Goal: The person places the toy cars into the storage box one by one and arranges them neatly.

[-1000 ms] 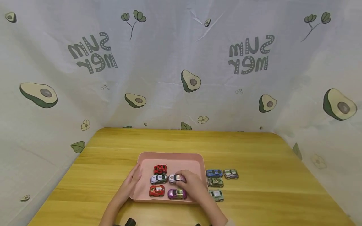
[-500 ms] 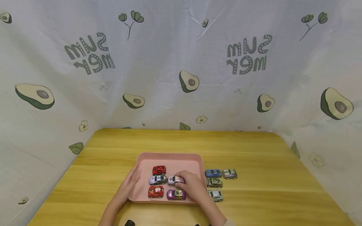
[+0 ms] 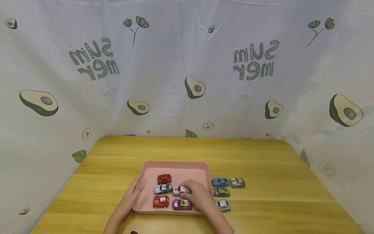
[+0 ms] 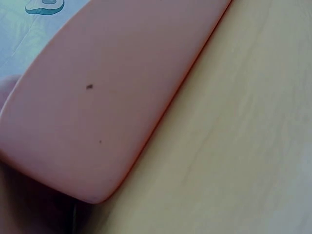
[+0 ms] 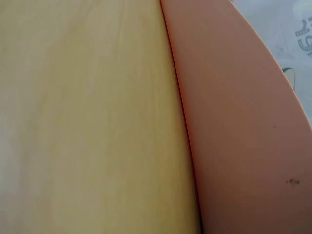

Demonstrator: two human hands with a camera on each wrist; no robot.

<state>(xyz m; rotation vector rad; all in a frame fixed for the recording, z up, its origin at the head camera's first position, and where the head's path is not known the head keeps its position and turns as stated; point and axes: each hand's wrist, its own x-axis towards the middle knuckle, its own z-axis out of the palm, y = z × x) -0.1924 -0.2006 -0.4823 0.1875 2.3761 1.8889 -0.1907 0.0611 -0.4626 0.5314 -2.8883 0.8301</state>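
In the head view, a shallow pink tray point(image 3: 175, 165) stands on the wooden table and bears several toy cars. My left hand point(image 3: 134, 192) rests along its left wall, fingers fairly straight at the rim. My right hand point(image 3: 198, 195) reaches in over the right side. Its thumb and index finger pinch a white and pink toy car point(image 3: 177, 191), which sits on the tray floor. Left of that car is a white and green car point(image 3: 162, 189), with a red spotted car point(image 3: 164, 178) behind it. In front sit a red car point(image 3: 160, 201) and a purple car point(image 3: 181, 204).
Just right of the tray, on the table point(image 3: 277, 182), stand a blue car point(image 3: 220, 182), a camouflage car point(image 3: 221, 191), a pale green car point(image 3: 223, 205) and a silver patterned car point(image 3: 237, 182). A printed curtain point(image 3: 169, 65) hangs behind the table.
The head view has shifted slightly. Both hands keep their places, and the white and pink car stays between the right thumb and index finger.
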